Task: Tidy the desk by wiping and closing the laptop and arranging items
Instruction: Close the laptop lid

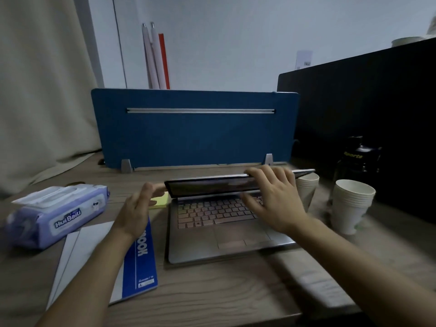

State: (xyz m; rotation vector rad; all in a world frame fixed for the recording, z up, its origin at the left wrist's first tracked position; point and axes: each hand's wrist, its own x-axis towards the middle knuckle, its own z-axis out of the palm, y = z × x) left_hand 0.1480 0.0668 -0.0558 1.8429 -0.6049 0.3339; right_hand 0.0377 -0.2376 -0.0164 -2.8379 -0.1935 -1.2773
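Notebook: blue-covered notebook (141, 263) lies nearest on the wooden surface (212, 291), over white sheets (77, 251), partly under the left forearm.
Left hand: left hand (136, 208) hangs beside the lid's left corner, fingers loosely extended towards it; whether they touch it I cannot tell.
Right hand: right hand (273, 199) is spread, fingers over the lid's top edge, thumb below over the keys.
Laptop: laptop (212, 232) sits mid-surface, its lid (207, 185) tilted low over the keyboard, not fully closed.
Sticky pad: yellow sticky notes (160, 201) lie just left of the hinge.
Wipes: purple wet-wipe pack (59, 213) rests at far left.
Cups: two stacks of paper cups (351, 204) stand right of the laptop, the nearer stack (306, 190) just beside the lid.
Bottle: dark bottle (358, 156) stands behind the cups.
Divider: blue divider panel (193, 133) stands upright behind the laptop.
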